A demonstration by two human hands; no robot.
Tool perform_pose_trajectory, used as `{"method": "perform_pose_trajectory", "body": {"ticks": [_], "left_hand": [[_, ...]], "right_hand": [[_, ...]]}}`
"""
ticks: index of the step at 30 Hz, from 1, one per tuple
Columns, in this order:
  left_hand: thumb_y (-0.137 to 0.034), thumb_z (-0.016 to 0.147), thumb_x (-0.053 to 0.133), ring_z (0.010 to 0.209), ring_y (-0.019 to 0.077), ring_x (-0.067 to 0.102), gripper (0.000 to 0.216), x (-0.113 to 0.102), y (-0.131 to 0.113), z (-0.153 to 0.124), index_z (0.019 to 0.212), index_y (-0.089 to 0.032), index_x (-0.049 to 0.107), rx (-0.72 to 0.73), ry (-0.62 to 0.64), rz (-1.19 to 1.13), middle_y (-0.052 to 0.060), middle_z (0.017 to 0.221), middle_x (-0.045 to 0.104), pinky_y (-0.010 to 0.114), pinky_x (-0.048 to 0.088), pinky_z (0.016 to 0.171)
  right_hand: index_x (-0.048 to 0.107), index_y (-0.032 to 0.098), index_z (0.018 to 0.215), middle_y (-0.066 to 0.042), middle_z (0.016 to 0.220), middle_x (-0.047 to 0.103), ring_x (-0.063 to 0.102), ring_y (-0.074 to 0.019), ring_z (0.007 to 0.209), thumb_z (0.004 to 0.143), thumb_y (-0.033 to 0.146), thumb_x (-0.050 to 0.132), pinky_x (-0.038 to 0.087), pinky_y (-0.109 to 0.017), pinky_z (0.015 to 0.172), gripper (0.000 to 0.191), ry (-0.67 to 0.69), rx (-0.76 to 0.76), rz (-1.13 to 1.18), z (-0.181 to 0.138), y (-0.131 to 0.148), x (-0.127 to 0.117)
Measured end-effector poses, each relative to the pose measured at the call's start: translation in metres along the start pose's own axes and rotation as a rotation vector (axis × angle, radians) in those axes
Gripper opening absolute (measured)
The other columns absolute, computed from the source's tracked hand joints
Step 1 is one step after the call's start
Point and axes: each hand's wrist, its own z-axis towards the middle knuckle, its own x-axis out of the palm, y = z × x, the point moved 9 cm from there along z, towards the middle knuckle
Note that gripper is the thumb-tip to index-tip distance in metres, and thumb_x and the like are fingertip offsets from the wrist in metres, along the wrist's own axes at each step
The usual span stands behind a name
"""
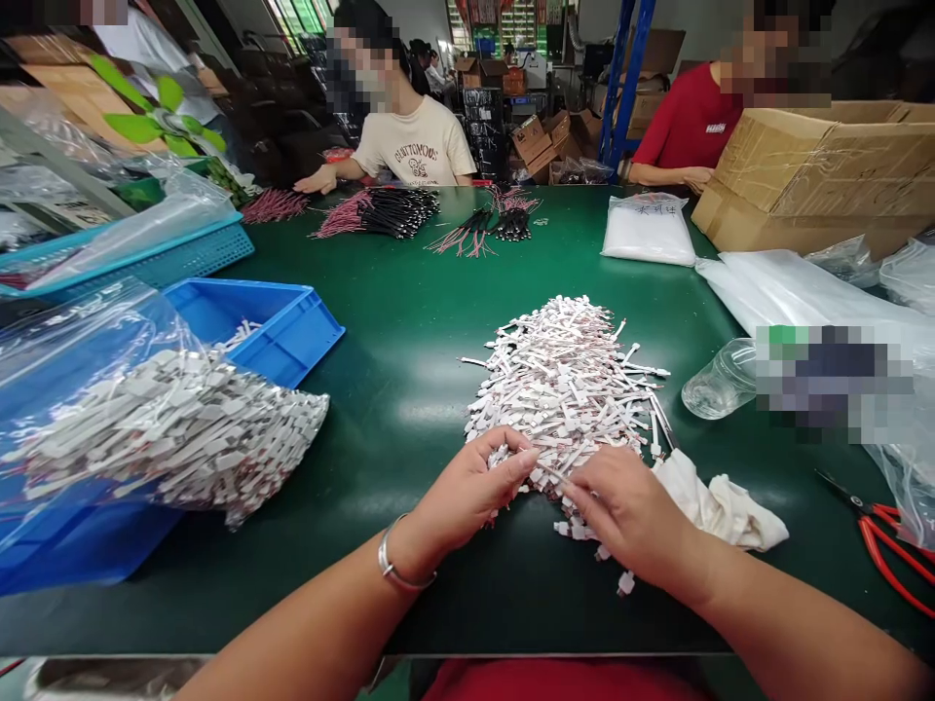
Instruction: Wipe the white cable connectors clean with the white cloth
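Note:
A large pile of short white connector cables (559, 365) lies in front of me on the green table. At the pile's near edge, my left hand (471, 492) has its fingers closed on white cables, thumb and forefinger pinched together. My right hand (632, 511) is closed in a pinch at the other end of a thin white cable (552, 473) that spans the gap between both hands. Its far tip is hidden by the right fingers. A few loose connectors (625, 583) lie just below my right hand. A crumpled white cloth (723, 511) lies beside my right wrist.
To the left, a clear bag of white cables (182, 419) rests on a blue bin (292, 336). Red-handled cutters (887, 545) and a clear plastic cup (720, 380) are on the right. Black-and-red wire bundles (398, 209) and a cardboard box (810, 185) stand farther back, near two people.

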Motion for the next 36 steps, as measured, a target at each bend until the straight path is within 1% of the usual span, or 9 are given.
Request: {"method": "perform_pose_trajectory", "body": {"ticks": [3,5,10,14,18,23,27,30,36], "left_hand": [[-0.045,0.077,0.065,0.037,0.0025,0.026,0.033,0.007,0.008,0.001,0.076,-0.019,0.046,-0.068,0.021,-0.187,-0.008,0.05,0.044,0.012,0.018,0.033],[-0.041,0.074,0.066,0.034,0.0018,0.028,0.031,0.01,0.009,0.003,0.071,-0.018,0.046,-0.093,0.039,-0.318,-0.006,0.053,0.048,0.012,0.02,0.03],[-0.028,0.071,0.064,0.04,0.0064,0.05,0.021,0.006,0.017,0.007,0.067,-0.015,0.049,-0.215,0.008,-0.595,0.0,0.063,0.057,0.015,0.04,0.034],[-0.02,0.067,0.068,0.052,0.0116,0.06,0.018,0.007,0.02,0.006,0.079,-0.014,0.054,-0.28,-0.022,-0.656,0.001,0.066,0.06,0.022,0.053,0.048],[-0.024,0.063,0.077,0.048,0.0063,0.051,0.032,0.011,0.015,0.005,0.083,-0.016,0.054,-0.237,0.007,-0.554,-0.002,0.064,0.057,0.013,0.04,0.038],[-0.034,0.063,0.08,0.041,0.0033,0.035,0.039,0.011,0.016,0.006,0.084,-0.018,0.051,-0.174,0.002,-0.301,-0.009,0.047,0.044,0.011,0.023,0.036],[-0.037,0.063,0.08,0.043,0.0038,0.038,0.044,0.015,0.014,0.003,0.092,-0.019,0.053,-0.103,0.006,-0.16,-0.008,0.057,0.051,0.014,0.026,0.04],[-0.033,0.065,0.078,0.054,0.0057,0.046,0.035,0.015,-0.002,-0.001,0.09,-0.017,0.058,0.055,-0.013,-0.028,-0.003,0.073,0.058,0.017,0.036,0.049],[-0.034,0.077,0.068,0.052,0.0092,0.044,0.024,0.005,-0.017,-0.004,0.091,-0.015,0.066,0.132,-0.069,0.137,-0.003,0.058,0.055,0.02,0.032,0.05]], "right_hand": [[0.06,0.017,0.074,-0.003,0.068,0.061,0.052,-0.0155,0.067,0.093,0.024,0.048,0.039,-0.029,0.067,0.023,0.128,-0.126,0.028,-0.002,0.019,0.017],[0.062,0.017,0.081,-0.003,0.07,0.062,0.053,-0.0153,0.068,0.094,0.025,0.048,0.041,-0.029,0.068,0.02,0.115,-0.173,0.06,-0.001,0.021,0.016],[0.064,0.017,0.105,-0.01,0.094,0.063,0.054,-0.0207,0.089,0.091,0.012,0.046,0.046,-0.036,0.082,0.023,-0.19,-0.008,-0.121,0.013,-0.021,-0.015],[0.065,0.021,0.113,-0.014,0.12,0.055,0.048,-0.0289,0.114,0.089,0.01,0.045,0.043,-0.046,0.094,0.033,-0.11,0.082,-0.327,0.026,-0.044,-0.007],[0.069,0.025,0.105,-0.011,0.124,0.056,0.044,-0.0298,0.119,0.09,0.016,0.05,0.042,-0.047,0.094,0.026,-0.063,0.061,-0.371,0.027,-0.045,-0.001],[0.07,0.021,0.096,-0.009,0.116,0.065,0.049,-0.0261,0.115,0.089,0.014,0.051,0.041,-0.043,0.095,0.021,-0.172,-0.078,-0.353,0.022,-0.026,-0.012],[0.066,0.018,0.1,-0.007,0.11,0.069,0.054,-0.0235,0.111,0.088,0.011,0.052,0.039,-0.04,0.095,0.02,-0.254,-0.233,-0.328,0.015,0.006,-0.016],[0.063,0.016,0.107,-0.006,0.11,0.07,0.057,-0.0221,0.108,0.088,0.01,0.049,0.034,-0.041,0.098,0.024,-0.222,-0.34,-0.311,0.01,0.028,-0.008],[0.062,0.019,0.105,-0.002,0.088,0.073,0.063,-0.0169,0.085,0.089,0.011,0.053,0.033,-0.039,0.095,0.02,-0.227,-0.24,-0.281,0.011,0.018,-0.018]]}}
